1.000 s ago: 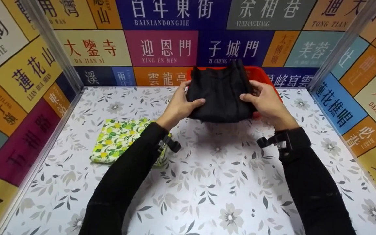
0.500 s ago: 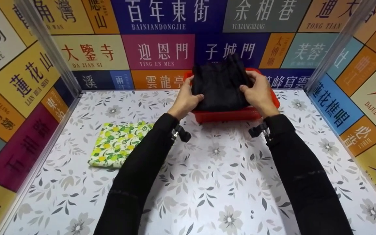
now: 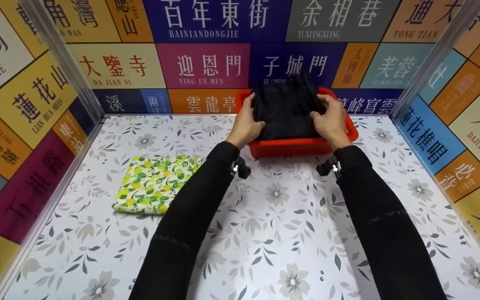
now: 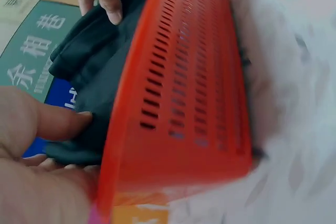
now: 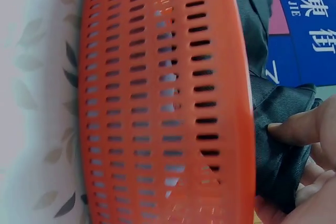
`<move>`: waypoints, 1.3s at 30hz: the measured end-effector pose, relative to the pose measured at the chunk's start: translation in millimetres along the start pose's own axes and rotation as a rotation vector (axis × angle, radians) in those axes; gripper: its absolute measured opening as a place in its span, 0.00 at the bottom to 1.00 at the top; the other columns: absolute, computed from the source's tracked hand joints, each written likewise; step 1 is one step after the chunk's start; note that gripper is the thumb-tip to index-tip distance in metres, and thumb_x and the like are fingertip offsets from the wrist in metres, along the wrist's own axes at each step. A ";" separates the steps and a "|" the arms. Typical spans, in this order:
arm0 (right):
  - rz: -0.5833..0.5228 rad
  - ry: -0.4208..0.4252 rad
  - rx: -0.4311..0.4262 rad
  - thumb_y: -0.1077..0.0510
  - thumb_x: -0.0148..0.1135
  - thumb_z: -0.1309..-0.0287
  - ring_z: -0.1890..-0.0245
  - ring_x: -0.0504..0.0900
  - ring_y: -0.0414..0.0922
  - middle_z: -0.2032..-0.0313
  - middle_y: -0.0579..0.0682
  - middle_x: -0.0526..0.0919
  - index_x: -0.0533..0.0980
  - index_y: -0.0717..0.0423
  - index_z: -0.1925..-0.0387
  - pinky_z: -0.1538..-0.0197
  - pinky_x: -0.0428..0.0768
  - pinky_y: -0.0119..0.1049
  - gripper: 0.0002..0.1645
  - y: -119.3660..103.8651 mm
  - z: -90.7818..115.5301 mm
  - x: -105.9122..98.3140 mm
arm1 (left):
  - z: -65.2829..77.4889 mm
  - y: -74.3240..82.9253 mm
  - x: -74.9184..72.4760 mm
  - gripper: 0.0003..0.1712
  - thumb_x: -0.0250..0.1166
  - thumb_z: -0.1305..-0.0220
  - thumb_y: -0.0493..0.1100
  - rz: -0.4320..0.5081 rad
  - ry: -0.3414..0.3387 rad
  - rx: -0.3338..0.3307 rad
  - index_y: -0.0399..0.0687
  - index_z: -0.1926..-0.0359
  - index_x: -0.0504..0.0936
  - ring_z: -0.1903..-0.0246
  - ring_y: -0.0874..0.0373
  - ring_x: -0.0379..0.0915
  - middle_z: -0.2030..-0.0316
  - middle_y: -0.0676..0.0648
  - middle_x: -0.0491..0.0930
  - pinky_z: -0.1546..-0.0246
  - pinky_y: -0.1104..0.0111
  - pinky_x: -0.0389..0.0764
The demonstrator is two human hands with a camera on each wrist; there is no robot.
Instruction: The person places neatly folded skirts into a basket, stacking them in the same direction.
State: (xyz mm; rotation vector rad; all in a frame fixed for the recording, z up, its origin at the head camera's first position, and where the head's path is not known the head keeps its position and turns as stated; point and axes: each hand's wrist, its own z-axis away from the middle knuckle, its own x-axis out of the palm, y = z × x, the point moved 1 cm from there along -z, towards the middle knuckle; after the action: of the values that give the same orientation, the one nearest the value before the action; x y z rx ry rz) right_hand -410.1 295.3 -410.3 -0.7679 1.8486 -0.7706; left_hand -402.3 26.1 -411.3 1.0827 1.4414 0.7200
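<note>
A folded black cloth item (image 3: 286,112) sits in the mouth of a red slotted plastic basket (image 3: 290,148) at the back of the table. My left hand (image 3: 246,121) grips its left edge, thumb in front and fingers behind. On the opposite edge my right hand (image 3: 331,121) pinches it the same way. In the left wrist view, the dark cloth (image 4: 100,66) stands partly above the basket rim. The right wrist view has my right thumb (image 5: 296,129) pressed on the cloth just beyond the rim. The cloth's lower part is hidden by the basket wall.
A folded cloth with a lemon print (image 3: 152,185) lies on the left side of the table, partly behind my left sleeve. The table has a floral cover (image 3: 265,233). Walls with colourful printed signs (image 3: 206,66) enclose the back and both sides.
Both hands have moved away from me with the black cloth, from in front of the basket to over it, and lowered it into the opening. More of the basket's front shows now.
</note>
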 end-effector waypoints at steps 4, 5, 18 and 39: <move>0.118 -0.056 -0.010 0.70 0.68 0.29 0.22 0.82 0.65 0.25 0.69 0.85 0.76 0.62 0.18 0.16 0.76 0.59 0.39 9.8 5.4 -7.1 | 7.7 0.9 -11.0 0.50 0.69 0.24 0.30 -0.231 -0.026 0.103 0.40 0.08 0.59 0.27 0.39 0.82 0.27 0.31 0.84 0.22 0.52 0.82; 0.151 -0.073 -0.022 0.69 0.67 0.28 0.22 0.81 0.66 0.25 0.70 0.83 0.75 0.63 0.17 0.16 0.76 0.60 0.40 12.4 7.0 -8.5 | 10.2 1.0 -14.3 0.47 0.69 0.23 0.31 -0.269 -0.027 0.132 0.39 0.09 0.61 0.29 0.39 0.82 0.30 0.31 0.85 0.23 0.51 0.82; 0.223 -0.057 -0.211 0.69 0.62 0.29 0.39 0.82 0.69 0.40 0.72 0.86 0.86 0.65 0.34 0.33 0.79 0.63 0.25 29.2 37.1 -4.9 | 43.1 -22.0 -48.6 0.29 0.68 0.17 0.38 -0.367 -0.100 0.251 0.40 0.20 0.78 0.39 0.39 0.82 0.29 0.32 0.83 0.32 0.48 0.83; 0.163 -0.111 -0.389 0.56 0.74 0.23 0.25 0.84 0.64 0.29 0.62 0.87 0.86 0.54 0.26 0.20 0.80 0.64 0.28 15.6 96.0 1.7 | 100.7 -57.0 -79.9 0.27 0.70 0.15 0.47 -0.568 -0.124 0.295 0.46 0.22 0.82 0.29 0.37 0.82 0.30 0.36 0.82 0.26 0.45 0.86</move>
State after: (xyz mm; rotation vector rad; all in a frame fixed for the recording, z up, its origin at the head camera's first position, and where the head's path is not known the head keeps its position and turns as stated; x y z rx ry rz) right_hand -324.9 286.3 -456.4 -0.8694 1.9555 -0.2591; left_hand -321.6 -83.3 -447.2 0.8507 1.6728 0.0364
